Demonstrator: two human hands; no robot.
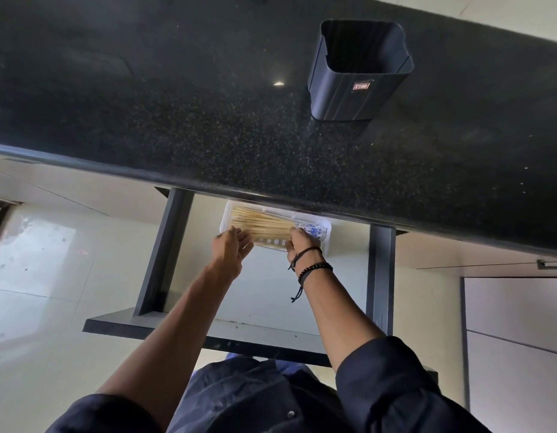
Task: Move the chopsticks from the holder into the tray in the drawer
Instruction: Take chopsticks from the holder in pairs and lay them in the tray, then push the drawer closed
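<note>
As they lie in the white tray (pixel 326 237) in the drawer (pixel 165 254), the chopsticks (pixel 261 225) point sideways.
Long axis left-right, blue-patterned ends rightward; left hand (pixel 232 246) touches the bundle straight-fingered, right hand (pixel 302 243) grips it.

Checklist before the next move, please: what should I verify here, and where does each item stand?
1. Holder emptied: ok, nothing sticks out of it.
2. Chopsticks in tray: ok, they lie flat as a bundle.
3. Tray inside drawer: ok, partly under the counter edge.
4. Left hand off the chopsticks: not ok, straight fingers touch their ends.
5. Right hand grip released: cannot tell, it covers the other ends.
6. Drawer free to close: not ok, both arms reach in.
</note>
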